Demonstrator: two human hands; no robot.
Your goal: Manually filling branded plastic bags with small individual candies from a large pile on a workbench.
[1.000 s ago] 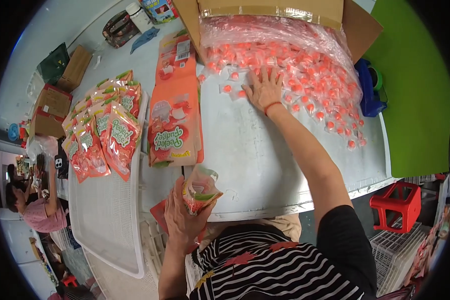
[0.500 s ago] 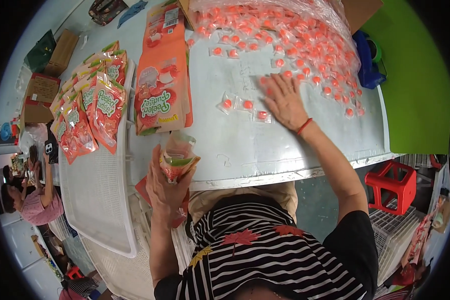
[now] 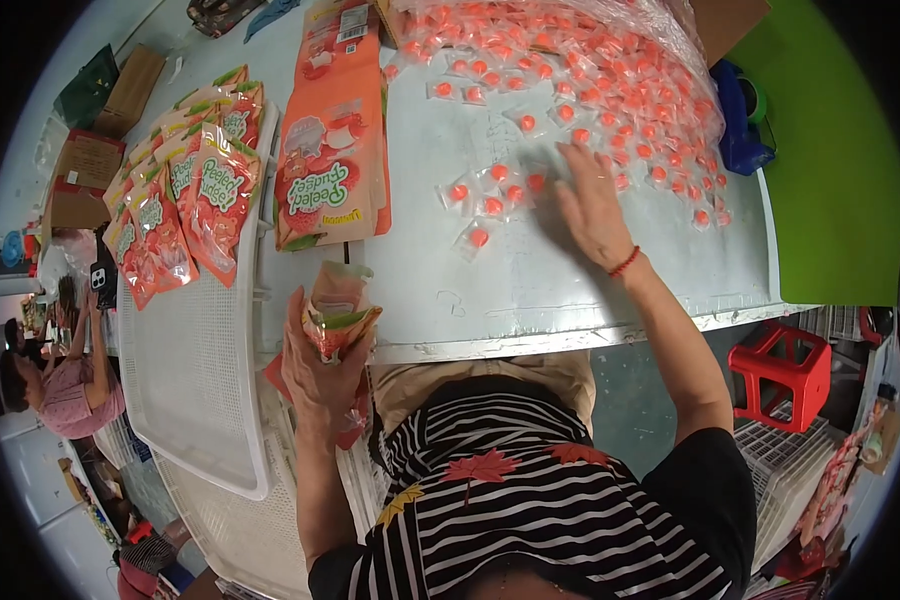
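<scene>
Near the table's front edge, my left hand [image 3: 315, 372] is wrapped round a red and pink candy pouch [image 3: 338, 312]. The pouch stands upright with its clear-backed mouth gaping at the top. My right hand [image 3: 592, 212] hovers at the middle of the table, fingers stretched out and holding nothing. Just left of it lies a small loose group of red-orange candies [image 3: 493, 206] in clear wrappers. Beyond the fingertips spreads a large heap of the same wrapped candies [image 3: 620, 70], spilling from a clear plastic bag [image 3: 692, 70].
Flat pouches [image 3: 325, 185] lie stacked left of the candies. Filled pouches [image 3: 215, 205] rest on a white plastic crate [image 3: 185, 370] at the left. A blue tape dispenser [image 3: 742, 135] stands at the right edge, and a red stool [image 3: 785, 375] below. A person in pink [image 3: 75, 390] is at far left.
My right hand has moved a little right, off the candies. More candies now lie in the loose group near it. My left hand and its pouch have shifted slightly left.
</scene>
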